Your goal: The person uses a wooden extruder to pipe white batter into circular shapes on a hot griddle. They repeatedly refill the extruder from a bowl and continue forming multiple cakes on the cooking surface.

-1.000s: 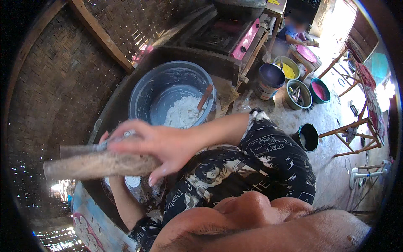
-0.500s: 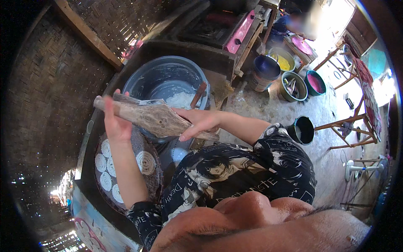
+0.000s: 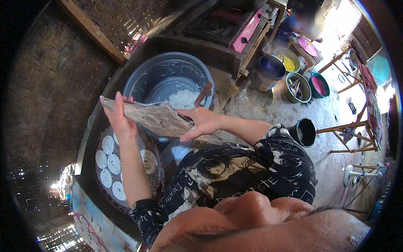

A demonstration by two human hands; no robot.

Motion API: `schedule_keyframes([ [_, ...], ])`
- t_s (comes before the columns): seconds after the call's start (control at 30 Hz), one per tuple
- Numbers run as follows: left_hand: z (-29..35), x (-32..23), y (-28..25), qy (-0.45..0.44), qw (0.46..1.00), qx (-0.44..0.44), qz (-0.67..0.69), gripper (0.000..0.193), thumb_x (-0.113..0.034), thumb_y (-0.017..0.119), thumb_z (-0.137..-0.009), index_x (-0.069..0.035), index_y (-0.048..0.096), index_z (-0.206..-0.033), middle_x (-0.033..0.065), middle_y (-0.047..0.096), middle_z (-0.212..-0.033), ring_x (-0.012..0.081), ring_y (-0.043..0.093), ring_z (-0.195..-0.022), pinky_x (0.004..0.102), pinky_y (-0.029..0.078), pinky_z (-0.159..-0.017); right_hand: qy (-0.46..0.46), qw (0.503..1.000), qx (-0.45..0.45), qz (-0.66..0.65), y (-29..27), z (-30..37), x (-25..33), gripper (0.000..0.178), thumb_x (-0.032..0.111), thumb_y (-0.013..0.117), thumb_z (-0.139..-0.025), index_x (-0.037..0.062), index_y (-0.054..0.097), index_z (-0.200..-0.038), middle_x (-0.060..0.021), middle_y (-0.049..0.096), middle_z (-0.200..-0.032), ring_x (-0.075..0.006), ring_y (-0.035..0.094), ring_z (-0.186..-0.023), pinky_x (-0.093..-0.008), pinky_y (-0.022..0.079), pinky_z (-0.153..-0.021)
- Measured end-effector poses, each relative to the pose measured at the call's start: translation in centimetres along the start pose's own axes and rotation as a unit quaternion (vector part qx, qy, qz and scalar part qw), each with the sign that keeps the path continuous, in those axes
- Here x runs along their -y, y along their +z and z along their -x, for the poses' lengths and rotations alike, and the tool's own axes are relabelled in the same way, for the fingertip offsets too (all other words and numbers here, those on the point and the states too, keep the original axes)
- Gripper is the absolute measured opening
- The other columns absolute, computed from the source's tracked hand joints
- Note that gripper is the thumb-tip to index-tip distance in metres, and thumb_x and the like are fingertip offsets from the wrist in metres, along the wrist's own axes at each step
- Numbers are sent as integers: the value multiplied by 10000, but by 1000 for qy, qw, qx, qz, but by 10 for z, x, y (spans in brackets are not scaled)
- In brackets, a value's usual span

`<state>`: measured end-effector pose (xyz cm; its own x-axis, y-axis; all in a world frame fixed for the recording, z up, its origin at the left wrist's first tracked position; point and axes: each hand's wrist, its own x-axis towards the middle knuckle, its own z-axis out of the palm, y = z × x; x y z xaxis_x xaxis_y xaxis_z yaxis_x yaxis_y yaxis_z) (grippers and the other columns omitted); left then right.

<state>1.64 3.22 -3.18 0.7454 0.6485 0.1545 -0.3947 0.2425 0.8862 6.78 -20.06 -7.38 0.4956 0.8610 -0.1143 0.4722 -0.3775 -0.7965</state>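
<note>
A long, worn piece of wood, broad in the middle and narrower at both ends, is held across my front over the near rim of a blue-grey basin. My left hand is closed round its left end, fingers up over the far side. Toward the other end, my right hand grips it with thumb and fingers apart across the wood. White dough lies in the basin. Below my left forearm sits a round dark tray with several white spirals.
A stove with a pink front stands beyond the basin. A brown stick-like handle leans on the basin's right rim. Several buckets and pots stand on the floor, including a black bucket. Another person sits at the back, by a pink round plate.
The wood has turned slightly, and the second wooden part that showed behind it is now hidden. My left hand has shifted a little right. The view has moved slightly.
</note>
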Motion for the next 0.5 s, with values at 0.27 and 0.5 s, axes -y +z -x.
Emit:
schedule_keyframes([
  [0.27, -8, 20, -33, -162, 968, 95, 166, 839, -622, 442, -828, -55, 203, -1398, 127, 336, -1390, 297, 376, -1221, 464, 288, -1003, -77, 934, 58, -345, -1, 1, -1, 745, 395, 706, -692, -72, 432, -1205, -158, 608, -938, -217, 608, -828, -328, 484, -759],
  [0.5, 14, 46, -17, -269, 925, 116, -242, 710, -547, 423, -883, -14, 360, -1347, 103, 372, -1393, 233, 294, -1302, 381, 154, -1077, -57, 880, 101, -460, -11, 4, -5, 626, 286, 673, -714, -42, 451, -1198, -111, 552, -1006, -183, 579, -884, -289, 493, -721],
])
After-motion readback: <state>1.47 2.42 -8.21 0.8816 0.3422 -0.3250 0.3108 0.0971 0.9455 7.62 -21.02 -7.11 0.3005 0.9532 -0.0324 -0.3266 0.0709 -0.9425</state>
